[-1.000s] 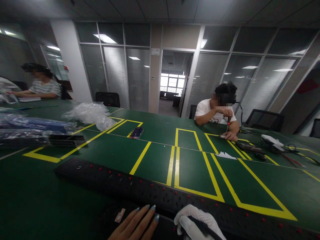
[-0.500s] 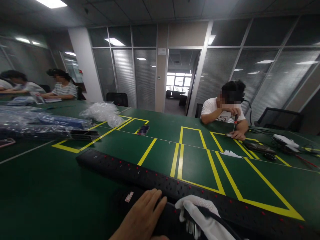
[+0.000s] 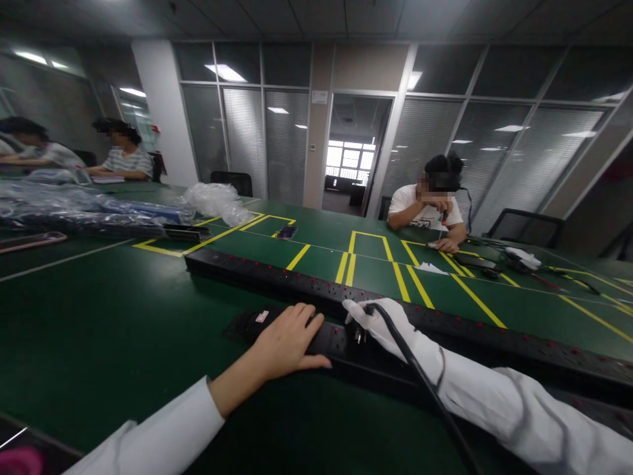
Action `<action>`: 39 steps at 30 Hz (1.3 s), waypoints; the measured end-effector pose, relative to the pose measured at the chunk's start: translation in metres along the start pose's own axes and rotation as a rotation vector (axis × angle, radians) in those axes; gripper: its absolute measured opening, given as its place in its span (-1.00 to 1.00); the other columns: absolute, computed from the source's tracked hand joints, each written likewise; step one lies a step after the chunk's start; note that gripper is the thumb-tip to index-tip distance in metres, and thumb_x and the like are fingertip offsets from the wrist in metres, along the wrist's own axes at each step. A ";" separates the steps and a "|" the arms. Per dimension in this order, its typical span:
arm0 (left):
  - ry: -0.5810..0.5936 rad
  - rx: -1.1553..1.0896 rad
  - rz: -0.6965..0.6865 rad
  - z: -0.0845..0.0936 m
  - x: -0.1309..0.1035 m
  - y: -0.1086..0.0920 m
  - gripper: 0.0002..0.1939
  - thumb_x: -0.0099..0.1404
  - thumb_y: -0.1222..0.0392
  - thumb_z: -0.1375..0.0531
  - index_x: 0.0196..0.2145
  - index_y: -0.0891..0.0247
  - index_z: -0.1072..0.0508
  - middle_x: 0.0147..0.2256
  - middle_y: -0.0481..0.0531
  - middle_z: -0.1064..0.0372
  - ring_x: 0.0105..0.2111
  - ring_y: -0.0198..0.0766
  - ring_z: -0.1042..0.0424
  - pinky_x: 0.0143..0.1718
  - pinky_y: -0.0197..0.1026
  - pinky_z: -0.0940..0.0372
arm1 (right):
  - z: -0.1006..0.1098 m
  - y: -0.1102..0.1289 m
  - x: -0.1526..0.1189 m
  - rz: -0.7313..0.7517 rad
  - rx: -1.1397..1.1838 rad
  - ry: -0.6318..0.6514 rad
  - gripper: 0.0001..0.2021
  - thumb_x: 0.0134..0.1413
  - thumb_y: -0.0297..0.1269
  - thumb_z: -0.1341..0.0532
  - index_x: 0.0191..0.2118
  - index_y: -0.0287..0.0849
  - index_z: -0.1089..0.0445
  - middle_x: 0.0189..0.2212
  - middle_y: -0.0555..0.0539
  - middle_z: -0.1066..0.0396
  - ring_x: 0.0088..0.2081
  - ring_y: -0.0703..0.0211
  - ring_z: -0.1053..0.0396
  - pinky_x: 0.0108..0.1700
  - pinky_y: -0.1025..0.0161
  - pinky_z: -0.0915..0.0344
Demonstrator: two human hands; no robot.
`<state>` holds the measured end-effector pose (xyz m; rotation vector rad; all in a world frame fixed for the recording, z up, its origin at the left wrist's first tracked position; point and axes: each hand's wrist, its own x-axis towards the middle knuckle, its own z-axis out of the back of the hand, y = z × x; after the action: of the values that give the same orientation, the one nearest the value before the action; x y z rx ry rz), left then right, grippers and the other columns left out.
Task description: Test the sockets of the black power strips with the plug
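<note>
Bare and with its fingers over the top, my left hand (image 3: 287, 340) rests on the near black power strip (image 3: 370, 353), beside a small pale label. My right hand (image 3: 383, 323), in a white glove, is closed on a black plug (image 3: 359, 334) just above that strip; metal prongs point down from it. A thick black cable (image 3: 413, 366) runs from the plug over the gloved hand toward the bottom edge. Behind both hands lies a second long black power strip (image 3: 297, 284) with a row of red dots.
The green table (image 3: 123, 316) bears yellow tape outlines. Clear plastic wrap (image 3: 217, 201) and wrapped items lie at the left, near a phone (image 3: 32, 242). Across the table a person (image 3: 425, 204) works with a tool; other people sit at the far left.
The view has tilted down, so more of both forearms shows. The plug in my gloved hand now hangs over the near strip's sockets. My left hand stays on the strip.
</note>
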<state>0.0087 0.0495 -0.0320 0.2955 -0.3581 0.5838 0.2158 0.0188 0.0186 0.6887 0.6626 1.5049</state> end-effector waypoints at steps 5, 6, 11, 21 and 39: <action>-0.047 0.031 -0.008 0.004 -0.017 -0.011 -0.30 0.14 -0.30 0.16 -0.11 0.40 -0.26 -0.25 0.19 -0.24 -0.20 -0.08 -0.23 -0.18 -0.07 -0.15 | -0.027 0.020 -0.025 0.124 -0.547 -0.235 -0.46 0.05 0.14 0.11 -0.51 -0.12 -0.44 -0.57 -0.07 -0.41 -0.37 0.14 -0.35 -0.40 0.32 -0.07; -0.051 0.035 -0.006 0.004 -0.019 -0.013 -0.31 0.14 -0.30 0.16 -0.11 0.40 -0.25 -0.27 0.18 -0.25 -0.23 -0.11 -0.24 -0.18 -0.08 -0.15 | -0.030 0.022 -0.026 0.141 -0.589 -0.248 -0.45 0.06 0.15 0.14 -0.49 -0.11 -0.44 -0.55 -0.06 -0.42 -0.37 0.16 -0.35 -0.41 0.33 -0.07; -0.026 0.051 0.008 0.008 -0.022 -0.016 -0.32 0.16 -0.30 0.18 -0.10 0.36 -0.25 -0.30 0.16 -0.27 -0.27 -0.13 -0.27 -0.21 -0.12 -0.14 | -0.034 0.023 -0.024 0.224 -0.735 -0.269 -0.40 0.03 0.21 0.18 -0.46 -0.11 -0.44 -0.51 -0.04 -0.44 -0.39 0.24 -0.36 -0.44 0.38 -0.03; 0.499 -0.568 -0.078 0.016 0.017 0.023 -0.62 0.19 -0.04 0.00 -0.12 0.22 -0.31 -0.14 -0.02 -0.34 -0.19 -0.23 -0.31 -0.18 -0.26 -0.16 | -0.039 0.011 -0.039 0.566 -0.928 -0.305 -0.52 0.08 0.14 0.17 -0.20 0.02 -0.37 -0.47 0.00 -0.45 -0.40 0.24 -0.36 -0.46 0.35 0.05; 0.325 -0.137 0.262 0.003 0.032 -0.025 -0.68 0.22 0.20 0.10 -0.39 0.32 -0.41 -0.30 0.25 -0.40 -0.26 -0.07 -0.39 -0.25 -0.10 -0.23 | -0.052 0.009 -0.074 0.427 -1.011 -0.364 -0.56 0.15 0.03 0.22 -0.05 -0.09 -0.18 -0.36 -0.09 -0.36 -0.42 0.19 -0.31 -0.51 0.33 0.08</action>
<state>0.0470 0.0441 -0.0207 0.0189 -0.1212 0.8467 0.1729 -0.0557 -0.0113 0.2861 -0.5603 1.7787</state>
